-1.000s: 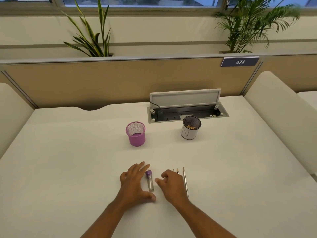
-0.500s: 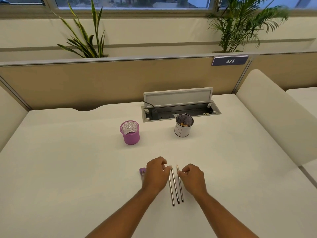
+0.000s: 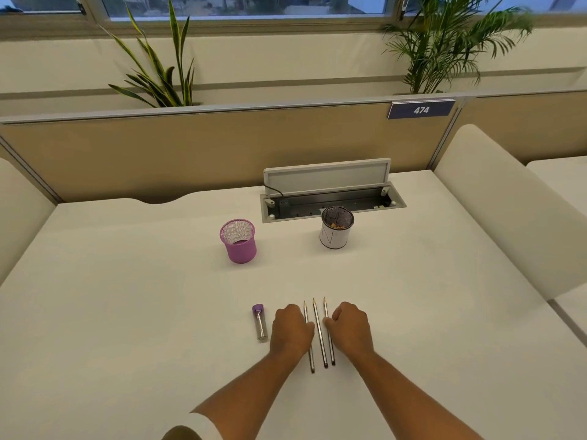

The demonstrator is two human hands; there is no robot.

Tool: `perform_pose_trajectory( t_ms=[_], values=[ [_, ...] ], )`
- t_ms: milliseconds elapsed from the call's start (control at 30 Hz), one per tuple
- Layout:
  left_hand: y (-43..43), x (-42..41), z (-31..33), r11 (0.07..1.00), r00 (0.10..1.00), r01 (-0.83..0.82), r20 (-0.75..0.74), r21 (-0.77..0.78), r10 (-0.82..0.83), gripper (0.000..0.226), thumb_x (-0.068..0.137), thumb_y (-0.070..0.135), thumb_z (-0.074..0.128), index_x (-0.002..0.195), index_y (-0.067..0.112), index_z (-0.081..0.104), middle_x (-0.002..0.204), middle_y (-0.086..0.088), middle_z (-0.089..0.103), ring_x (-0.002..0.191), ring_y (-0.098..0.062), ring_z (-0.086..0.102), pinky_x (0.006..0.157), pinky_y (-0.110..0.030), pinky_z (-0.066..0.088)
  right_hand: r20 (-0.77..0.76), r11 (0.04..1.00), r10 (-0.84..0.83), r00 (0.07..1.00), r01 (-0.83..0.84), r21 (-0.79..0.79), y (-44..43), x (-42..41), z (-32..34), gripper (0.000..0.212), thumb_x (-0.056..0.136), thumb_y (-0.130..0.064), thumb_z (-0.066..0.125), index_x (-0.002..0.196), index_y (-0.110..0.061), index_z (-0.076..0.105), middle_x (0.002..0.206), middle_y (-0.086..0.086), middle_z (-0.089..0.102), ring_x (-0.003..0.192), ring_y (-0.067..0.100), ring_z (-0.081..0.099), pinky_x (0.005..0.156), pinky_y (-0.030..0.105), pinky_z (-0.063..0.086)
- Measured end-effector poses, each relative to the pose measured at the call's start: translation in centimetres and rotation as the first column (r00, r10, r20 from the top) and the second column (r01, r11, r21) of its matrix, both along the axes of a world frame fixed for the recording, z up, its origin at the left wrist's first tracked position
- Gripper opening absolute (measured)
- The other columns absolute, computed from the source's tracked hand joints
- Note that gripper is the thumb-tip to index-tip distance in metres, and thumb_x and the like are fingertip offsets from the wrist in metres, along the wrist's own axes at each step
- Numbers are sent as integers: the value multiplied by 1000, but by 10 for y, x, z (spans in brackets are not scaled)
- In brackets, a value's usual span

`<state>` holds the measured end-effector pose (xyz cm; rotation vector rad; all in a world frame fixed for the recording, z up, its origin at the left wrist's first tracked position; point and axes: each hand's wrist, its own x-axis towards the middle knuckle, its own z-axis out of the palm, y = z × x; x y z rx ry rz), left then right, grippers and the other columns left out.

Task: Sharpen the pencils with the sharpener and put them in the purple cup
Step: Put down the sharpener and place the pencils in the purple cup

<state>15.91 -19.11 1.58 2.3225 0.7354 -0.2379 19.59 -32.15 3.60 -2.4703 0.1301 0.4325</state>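
The round purple cup (image 3: 238,241) is made of fine wire mesh, matt. A glossy sheen is shown by the three slim grey pencils (image 3: 319,335). The small tube-shaped sharpener (image 3: 259,323) is formed of clear plastic with a purple cap. The white tabletop (image 3: 127,312) is smooth and matt.

Three pencils (image 3: 318,328), two cups (image 3: 239,246), one sharpener (image 3: 259,323)

Soft even light — wide-angle bowing
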Motion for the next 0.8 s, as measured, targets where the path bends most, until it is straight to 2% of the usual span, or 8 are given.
perform_pose_trajectory(
  t_ms=[100,233,367,433,533,600,667,800],
  values=[
    [-2,1,-3,1000,999,-26,-25,13,26,15,84,23,64,77,9,65,79,-9,69,72,-29,72,58,-32,56,-16,998,-1,1000,0,-57,1,-1,0,18,84,-20,65,72,-11,57,70,-1,63,60,15,57,48,25,38],
    [-2,-1,2,990,995,-95,-4,-102,95,16,77,17,59,64,8,54,63,-5,59,55,-25,63,47,-24,39,-51,997,-10,999,6,-71,3,1,0,23,87,-17,62,67,-14,51,69,0,60,57,15,55,43,22,33],
    [-1,-2,12,959,988,-133,48,-250,149,23,74,14,59,53,13,50,46,0,43,44,-21,46,48,-25,40,-41,998,-38,998,36,-55,1,2,7,26,88,-15,56,65,-15,43,67,0,55,56,14,51,44,25,31],
    [-1,-2,22,933,981,-151,67,-326,182,24,74,11,56,53,17,48,50,-5,43,47,-21,46,49,-29,41,3,999,-37,999,37,-36,1,4,16,21,88,-15,58,69,-13,50,70,0,59,58,13,53,46,26,37],
    [2,1,43,875,963,-197,80,-443,257,25,85,5,58,62,12,64,67,-20,69,53,-21,60,51,-31,55,92,995,-78,993,72,72,8,10,33,3,86,-12,63,90,-13,61,80,-1,65,66,11,59,53,26,45],
    [9,6,60,844,949,-195,121,-499,291,22,90,3,60,72,7,73,78,-18,77,57,-19,66,56,-30,61,131,989,-85,988,67,136,18,19,46,15,90,-11,62,105,-15,65,82,-3,66,64,4,57,51,18,39],
    [20,14,78,828,933,-164,189,-537,308,20,91,4,62,80,11,77,79,-14,78,60,-18,70,60,-32,64,198,988,-46,979,15,154,32,30,60,21,93,-12,61,113,-13,69,85,-1,70,66,5,56,53,11,34],
    [58,34,118,844,880,-107,345,-525,326,12,97,12,67,93,17,77,85,-4,79,65,-16,70,57,-27,57,307,962,-35,951,-51,268,66,52,95,14,96,-15,65,107,-11,72,93,1,74,77,10,64,61,12,41]
  ],
)
